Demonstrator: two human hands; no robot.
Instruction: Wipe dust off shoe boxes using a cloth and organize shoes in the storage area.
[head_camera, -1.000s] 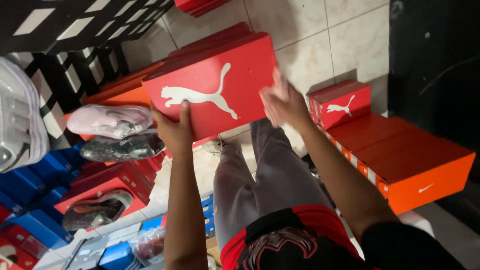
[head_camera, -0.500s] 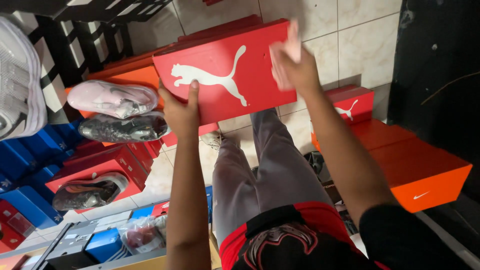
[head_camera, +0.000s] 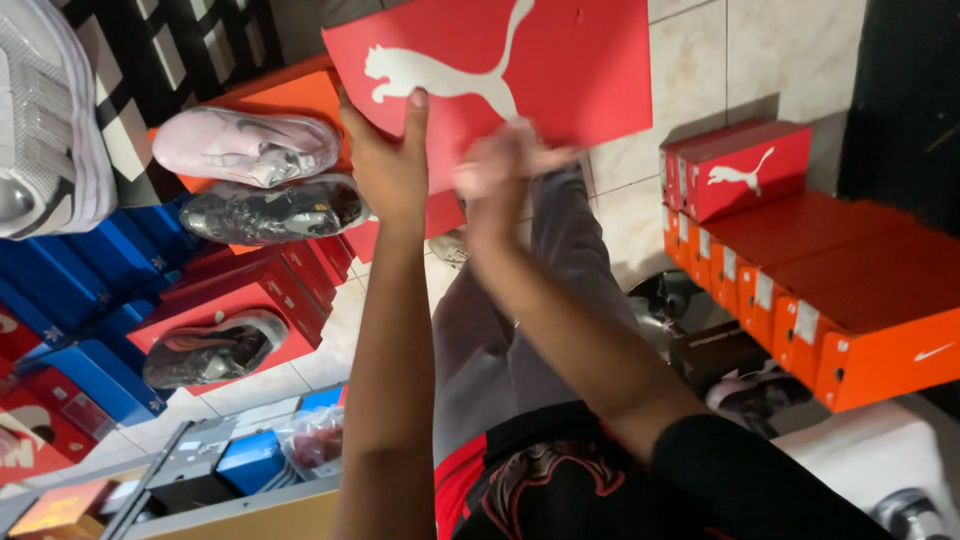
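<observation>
Since the earlier views, the red shoebox lid (head_camera: 560, 70) has been raised towards the top edge of view, and the right hand (head_camera: 500, 175) has been shifted from its right edge to its lower middle. The work in hand appears ongoing. The left hand (head_camera: 385, 165) is closed on the lid's lower left edge. The right hand is blurred, open, fingers against the lid's underside.

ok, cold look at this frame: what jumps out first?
The big red shoebox lid held up at top centre, left hand gripping its lower edge, the blurred right hand against its underside. Next, the pink sneaker and grey sneaker on boxes at left, and the orange shoeboxes stacked at right.
</observation>
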